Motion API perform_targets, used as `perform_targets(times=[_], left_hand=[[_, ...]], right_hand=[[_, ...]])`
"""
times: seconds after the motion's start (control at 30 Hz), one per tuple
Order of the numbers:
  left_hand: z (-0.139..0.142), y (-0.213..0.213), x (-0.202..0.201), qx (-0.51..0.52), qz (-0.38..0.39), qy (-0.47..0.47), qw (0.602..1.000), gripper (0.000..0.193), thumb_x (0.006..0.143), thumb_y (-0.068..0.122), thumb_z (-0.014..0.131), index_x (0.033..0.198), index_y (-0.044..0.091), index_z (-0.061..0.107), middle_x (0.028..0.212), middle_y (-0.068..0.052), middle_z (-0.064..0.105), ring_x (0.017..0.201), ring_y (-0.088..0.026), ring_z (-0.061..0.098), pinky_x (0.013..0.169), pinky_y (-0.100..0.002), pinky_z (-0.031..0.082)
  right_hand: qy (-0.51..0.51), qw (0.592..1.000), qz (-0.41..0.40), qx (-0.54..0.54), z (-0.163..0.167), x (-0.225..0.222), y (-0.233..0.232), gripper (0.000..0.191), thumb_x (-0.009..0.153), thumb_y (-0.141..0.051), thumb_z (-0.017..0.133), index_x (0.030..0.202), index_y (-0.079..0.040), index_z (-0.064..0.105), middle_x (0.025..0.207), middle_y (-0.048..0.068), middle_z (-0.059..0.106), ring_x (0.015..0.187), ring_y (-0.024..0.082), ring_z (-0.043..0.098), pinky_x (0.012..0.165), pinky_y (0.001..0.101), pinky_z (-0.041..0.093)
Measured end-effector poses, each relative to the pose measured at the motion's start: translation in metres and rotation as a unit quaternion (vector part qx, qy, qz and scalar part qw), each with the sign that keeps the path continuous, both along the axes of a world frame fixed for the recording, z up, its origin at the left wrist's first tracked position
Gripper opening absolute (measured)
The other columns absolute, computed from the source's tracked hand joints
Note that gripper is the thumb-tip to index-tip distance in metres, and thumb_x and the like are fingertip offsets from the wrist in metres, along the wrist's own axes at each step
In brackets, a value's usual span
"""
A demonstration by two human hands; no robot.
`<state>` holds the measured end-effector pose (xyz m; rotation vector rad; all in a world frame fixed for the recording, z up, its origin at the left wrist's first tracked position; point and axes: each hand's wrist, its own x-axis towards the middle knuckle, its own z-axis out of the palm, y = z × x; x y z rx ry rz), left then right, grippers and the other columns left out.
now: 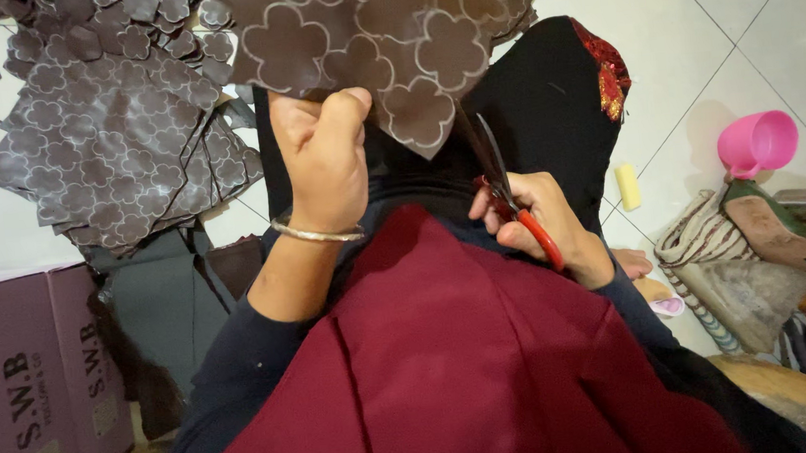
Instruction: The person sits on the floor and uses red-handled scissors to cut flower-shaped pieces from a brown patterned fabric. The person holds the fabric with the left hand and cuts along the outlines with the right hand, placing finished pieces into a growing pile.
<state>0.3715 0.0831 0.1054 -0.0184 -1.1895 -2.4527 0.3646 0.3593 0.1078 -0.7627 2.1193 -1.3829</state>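
Here | left hand [321,156] pinches brown flower-patterned sheet [378,37] (leathery) | right hand [542,225] grips red-handled scissors [506,190]

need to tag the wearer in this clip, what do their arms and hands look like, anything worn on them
Both arms are in dark navy long sleeves, pushed up the forearms. The left hand has a thin silver bangle at the wrist. The right hand is bare, with no ring or band that shows. No gloves.

Pink cup [758,142], mauve boxes [27,381], yellow sponge [628,186] nearby.
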Motion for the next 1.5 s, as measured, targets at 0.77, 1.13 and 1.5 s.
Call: perform_targets(times=[0.77, 1.13, 1.5], left_hand=[[0.025, 0.025, 0.014, -0.002, -0.064, 0.069, 0.996, 0.054, 0.112, -0.009, 0.063, 0.153, 0.007, 0.032, 0.133, -0.008, 0.064, 0.118, -0.013, 0.063, 0.108, -0.028, 0.054], [0.03, 0.04, 0.018, -0.043, -0.09, 0.071, 0.992, 0.048, 0.111, -0.01, 0.065, 0.149, 0.006, 0.04, 0.132, -0.006, 0.062, 0.118, -0.011, 0.061, 0.11, -0.027, 0.054], [0.04, 0.041, 0.024, -0.068, -0.134, 0.021, 0.988, 0.042, 0.108, -0.005, 0.069, 0.141, 0.004, 0.046, 0.118, -0.006, 0.066, 0.099, -0.01, 0.067, 0.087, -0.025, 0.057]], right_hand=[[0.022, 0.999, -0.04, 0.002, 0.007, 0.006, -0.009, 0.089, 0.082, -0.087, 0.06, 0.104, -0.001, 0.069, 0.085, 0.001, 0.063, 0.079, 0.008, 0.059, 0.071, 0.0241, 0.049], [0.074, 0.997, -0.006, 0.015, 0.01, 0.001, -0.017, 0.098, 0.081, -0.096, 0.046, 0.1, -0.002, 0.069, 0.08, 0.0, 0.056, 0.069, 0.01, 0.053, 0.063, 0.0275, 0.041], [-0.001, 1.0, 0.002, -0.022, 0.036, -0.001, -0.03, 0.104, 0.078, -0.099, 0.045, 0.102, 0.001, 0.063, 0.078, 0.004, 0.055, 0.069, 0.012, 0.051, 0.062, 0.0278, 0.042]])
